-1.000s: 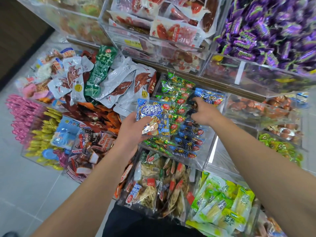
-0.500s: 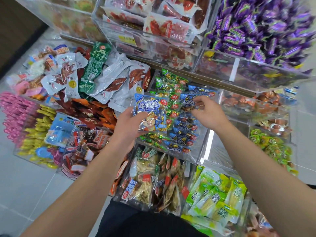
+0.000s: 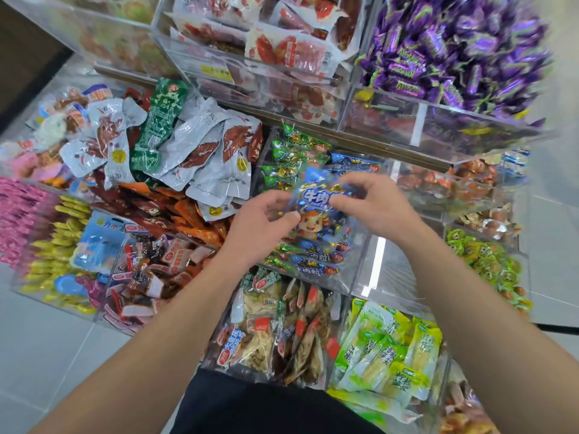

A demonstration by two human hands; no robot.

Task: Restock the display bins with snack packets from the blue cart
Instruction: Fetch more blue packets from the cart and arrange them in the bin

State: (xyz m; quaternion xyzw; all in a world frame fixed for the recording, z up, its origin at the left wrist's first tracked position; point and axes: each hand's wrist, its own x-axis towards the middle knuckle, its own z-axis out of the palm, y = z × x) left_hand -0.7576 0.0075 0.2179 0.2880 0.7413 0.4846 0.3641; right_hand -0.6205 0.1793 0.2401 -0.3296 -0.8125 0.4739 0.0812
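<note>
Both hands pinch one blue snack packet (image 3: 319, 211): left hand (image 3: 261, 225) at its left edge, right hand (image 3: 372, 203) at its top right. Its printed face is toward the camera, long axis about upright, above the clear display bin (image 3: 357, 245) of green and blue packets.
</note>
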